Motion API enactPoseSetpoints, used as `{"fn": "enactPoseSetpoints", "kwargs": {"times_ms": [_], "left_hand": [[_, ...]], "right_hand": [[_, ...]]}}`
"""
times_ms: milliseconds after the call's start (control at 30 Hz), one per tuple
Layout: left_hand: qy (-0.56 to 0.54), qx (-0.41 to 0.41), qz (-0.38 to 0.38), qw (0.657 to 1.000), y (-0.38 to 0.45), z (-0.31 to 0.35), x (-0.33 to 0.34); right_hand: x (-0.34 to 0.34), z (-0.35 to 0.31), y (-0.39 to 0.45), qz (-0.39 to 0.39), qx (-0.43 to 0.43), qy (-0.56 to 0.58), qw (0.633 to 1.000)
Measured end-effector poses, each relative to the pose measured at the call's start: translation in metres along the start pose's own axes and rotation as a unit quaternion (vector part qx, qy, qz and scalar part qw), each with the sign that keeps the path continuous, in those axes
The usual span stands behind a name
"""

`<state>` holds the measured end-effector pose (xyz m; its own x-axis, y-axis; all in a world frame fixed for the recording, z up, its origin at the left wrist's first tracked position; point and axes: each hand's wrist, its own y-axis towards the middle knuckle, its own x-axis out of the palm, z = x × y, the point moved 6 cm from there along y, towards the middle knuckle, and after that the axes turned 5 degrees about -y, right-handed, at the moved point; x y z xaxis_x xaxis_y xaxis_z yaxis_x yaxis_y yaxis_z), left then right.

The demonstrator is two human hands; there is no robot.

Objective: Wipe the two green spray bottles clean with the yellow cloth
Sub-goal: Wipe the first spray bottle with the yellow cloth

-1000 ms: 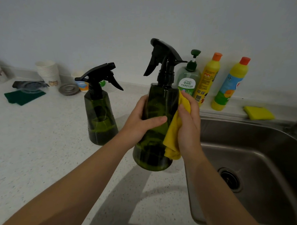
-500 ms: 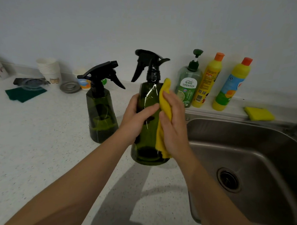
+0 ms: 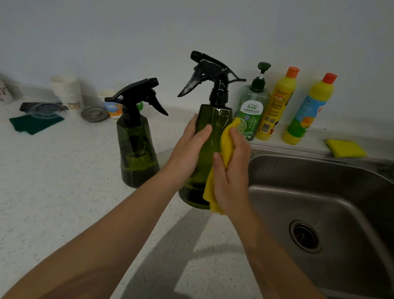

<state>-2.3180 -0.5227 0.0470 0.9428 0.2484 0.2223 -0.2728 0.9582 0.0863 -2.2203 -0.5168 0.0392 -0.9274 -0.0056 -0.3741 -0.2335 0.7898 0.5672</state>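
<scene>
I hold a dark green spray bottle (image 3: 209, 136) with a black trigger head upright just above the counter, near the sink's left edge. My left hand (image 3: 188, 149) grips its left side, thumb across the front. My right hand (image 3: 232, 171) presses the yellow cloth (image 3: 225, 150) flat against the bottle's right side. The cloth hangs down past the bottle's base. A second green spray bottle (image 3: 137, 153) stands on the counter to the left, untouched, its nozzle pointing left.
A steel sink (image 3: 324, 200) lies to the right. A green soap dispenser (image 3: 252, 111), two yellow bottles (image 3: 274, 107) and a yellow sponge (image 3: 346, 148) line the back ledge. Paper cups (image 3: 66, 89), a metal lid (image 3: 94, 114) and a green scouring pad (image 3: 35, 123) sit far left.
The held bottle has turned in my hands, its trigger head now swung the other way. My right hand with the cloth has slid down and round its right side.
</scene>
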Motion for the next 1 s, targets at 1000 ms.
{"fn": "enactPoseSetpoints", "kwargs": {"times_ms": [1000], "left_hand": [[-0.042, 0.016, 0.008, 0.999, -0.001, -0.002, -0.010]], "right_hand": [[-0.005, -0.010, 0.026, -0.037, -0.012, 0.073, 0.997]]}}
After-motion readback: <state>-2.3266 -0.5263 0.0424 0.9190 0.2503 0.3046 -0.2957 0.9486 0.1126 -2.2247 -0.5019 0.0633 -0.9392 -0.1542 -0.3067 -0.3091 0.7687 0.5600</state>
